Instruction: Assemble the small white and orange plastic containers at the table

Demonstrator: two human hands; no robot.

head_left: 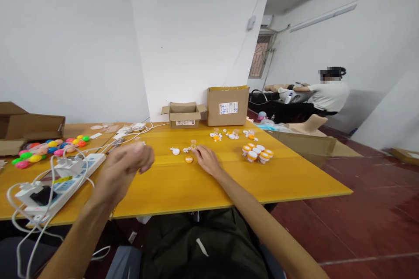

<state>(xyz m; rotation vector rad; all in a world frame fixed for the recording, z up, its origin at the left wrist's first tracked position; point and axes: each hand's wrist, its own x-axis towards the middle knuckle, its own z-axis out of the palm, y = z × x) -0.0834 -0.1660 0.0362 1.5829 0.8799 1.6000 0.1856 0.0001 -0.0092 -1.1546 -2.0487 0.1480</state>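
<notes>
My left hand [129, 161] is held above the table at the left, fingers curled into the palm; whatever may be in it is hidden. My right hand [207, 159] rests low over the tabletop, its bent fingers at a small clear plastic cup [193, 143]. Just in front of those fingers lies an orange ring-shaped lid [189, 159] with a white middle. Left of the cup are a round white disc [176, 151] and small white parts [186, 150].
Several orange-and-white lidded cups [257, 153] stand grouped at the right; loose parts [232, 135] lie behind them. Two cardboard boxes, one open [184, 117] and one larger [228, 107], are at the back. A power strip [70, 183] with cables and colourful balls [36, 152] occupy the left. Another person [330, 93] sits far right.
</notes>
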